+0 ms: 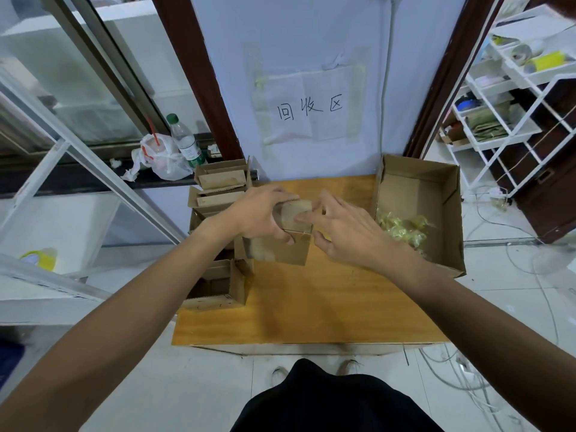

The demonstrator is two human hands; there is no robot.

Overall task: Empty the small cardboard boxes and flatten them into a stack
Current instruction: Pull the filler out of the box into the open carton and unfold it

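Plainly, the small cardboard box [290,247] was upright over the wooden table [311,307], just beside the other small boxes [221,182] ranged along the table's left edge. We could not tell whether it rested on the wood or hung just above it. The left hand [261,213] clamped its top from the left, fingers curled across the upper flap and thumb pressed on the near face. The right hand [343,232] met it from the other side with fingers spread. Its forefinger lay flat on the top flap and its thumb sat just beside the box's upper right corner, but we could not tell whether the two pinched the flap between them. To the right, a large open carton [414,169] held a heap of yellow packets [402,229] (perhaps what such boxes carried, though that was only our guess).

We judged the box light and thin-walled, stiff along its creases, soft across its panels and easy to dent under a hard squeeze. Its top looked closed, so we could not see any contents. The soundest hold seemed to be the side walls near the corners, leaving the flap free to be lifted at its loose edge. Bare card is dry, not slippery, so a gentle grip ought to do.
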